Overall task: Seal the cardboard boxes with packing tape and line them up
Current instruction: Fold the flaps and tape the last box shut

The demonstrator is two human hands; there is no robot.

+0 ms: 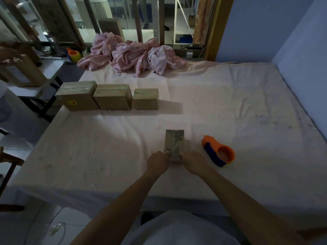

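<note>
While both hands grip its near end, the small cardboard box (174, 142) lies flat on the bed sheet (230, 103), near the middle of the bed's near edge, with its long side pointing away from the person. The left hand (157, 162) curls its fingers round the box's near left corner, and the right hand (192, 163) does the same at the near right corner. A shiny strip runs lengthwise down the middle of the box's top.

Just to the right of the box, apart from it, an orange and blue tape dispenser (218, 151) rests on the sheet. Farther away on the left, three cardboard boxes stand in a row: the left box (77, 96) and the middle box (113, 99) sit close together, and the right box (146, 99) stands just beside them, the smallest of the three. Crumpled pink bedding (131, 53) is heaped at the far edge.
</note>
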